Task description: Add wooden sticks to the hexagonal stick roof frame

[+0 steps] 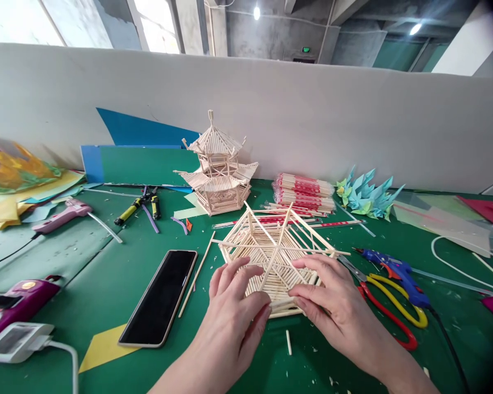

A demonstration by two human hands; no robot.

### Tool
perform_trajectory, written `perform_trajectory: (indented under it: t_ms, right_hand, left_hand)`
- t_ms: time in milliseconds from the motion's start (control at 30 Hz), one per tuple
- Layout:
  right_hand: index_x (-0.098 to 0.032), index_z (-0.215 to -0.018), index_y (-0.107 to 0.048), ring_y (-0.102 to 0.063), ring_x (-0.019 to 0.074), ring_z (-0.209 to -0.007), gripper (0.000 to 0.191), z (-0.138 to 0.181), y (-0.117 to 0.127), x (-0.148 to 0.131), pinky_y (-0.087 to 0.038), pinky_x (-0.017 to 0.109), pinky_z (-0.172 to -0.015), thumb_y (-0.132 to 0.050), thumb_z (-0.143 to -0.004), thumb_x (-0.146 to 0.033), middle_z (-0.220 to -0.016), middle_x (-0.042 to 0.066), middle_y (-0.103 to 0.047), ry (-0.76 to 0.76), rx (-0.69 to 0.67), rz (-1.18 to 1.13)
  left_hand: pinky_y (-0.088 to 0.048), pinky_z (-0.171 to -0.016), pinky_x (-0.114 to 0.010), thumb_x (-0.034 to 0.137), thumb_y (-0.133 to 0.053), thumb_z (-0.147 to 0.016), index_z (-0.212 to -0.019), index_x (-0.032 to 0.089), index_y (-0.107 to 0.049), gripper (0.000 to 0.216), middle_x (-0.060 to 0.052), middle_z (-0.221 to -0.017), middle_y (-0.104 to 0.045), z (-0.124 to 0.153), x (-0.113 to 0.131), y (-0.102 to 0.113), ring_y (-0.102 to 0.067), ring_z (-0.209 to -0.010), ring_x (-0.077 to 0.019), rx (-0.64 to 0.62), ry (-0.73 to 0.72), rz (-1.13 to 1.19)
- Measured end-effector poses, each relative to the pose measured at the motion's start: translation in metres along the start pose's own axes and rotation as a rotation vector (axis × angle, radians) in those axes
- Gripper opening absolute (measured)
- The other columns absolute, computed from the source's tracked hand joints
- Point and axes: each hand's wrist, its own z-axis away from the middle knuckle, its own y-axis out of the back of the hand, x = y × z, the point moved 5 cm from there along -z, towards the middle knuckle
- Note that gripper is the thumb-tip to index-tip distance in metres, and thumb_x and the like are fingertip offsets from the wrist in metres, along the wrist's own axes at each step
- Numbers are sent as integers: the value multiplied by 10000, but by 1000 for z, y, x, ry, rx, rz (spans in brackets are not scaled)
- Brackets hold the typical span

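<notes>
A hexagonal frame of pale wooden sticks [277, 249] lies in front of me, its base lined with sticks and several bars crossing above at a centre. Along its near edge is a short wooden stick [281, 305]. My left hand [238, 306] pinches the stick's left end between thumb and fingers, over the frame's front left. At the other end, my right hand [337, 301] has thumb and index finger closed on it. The fingers partly hide both ends. A finished-looking stick pagoda [219, 175] stands behind the frame.
Left of the frame lie a phone [158, 298], a loose stick [197, 273], pliers [142, 205] and a pink glue gun [63, 216]. Scissors [394, 301] and a blue glue gun [394, 271] lie right. Wrapped stick bundles [304, 194] and folded paper [367, 194] sit behind.
</notes>
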Motion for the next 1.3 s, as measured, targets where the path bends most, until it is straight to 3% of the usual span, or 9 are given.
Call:
perform_trajectory:
  t_ms: [200, 667, 967, 1300]
  right_hand:
    - [-269, -975, -631, -371, 224, -1187, 162, 1, 0, -1, -362, 440, -959, -542, -879, -173, -1227, 32, -486, -11, 19, -12]
    - [-235, -845, -664, -482, 226, -1060, 127, -5, 6, 4, -390, 418, -883, -612, -793, -132, -1094, 29, -602, -26, 119, -117]
    - [-260, -890, -643, -439, 227, -1120, 133, 1, 0, 11, -412, 393, -901, -620, -799, -167, -1165, 24, -555, 35, 81, -61]
    - [-226, -907, -632, -433, 257, -1138, 118, 0, 3, 0, -428, 432, -879, -573, -835, -153, -1188, 74, -514, 71, 114, -3]
  left_hand:
    - [-326, -986, -561, 121, -435, -870, -880, 218, -588, 182, -93, -1194, -484, -1, 0, 1, -312, -1252, -300, -20, 4, 1]
    - [-324, -1015, -472, 112, -454, -861, -885, 238, -591, 188, -72, -1184, -496, -4, 1, 4, -316, -1251, -265, -35, 89, 39]
    - [-331, -1011, -480, 103, -481, -839, -863, 241, -608, 189, -72, -1188, -506, -9, 3, 6, -334, -1241, -277, -7, 54, -6]
    - [-263, -1038, -526, 114, -494, -839, -853, 234, -628, 180, -66, -1147, -549, -6, 3, 8, -347, -1238, -279, 51, 35, 47]
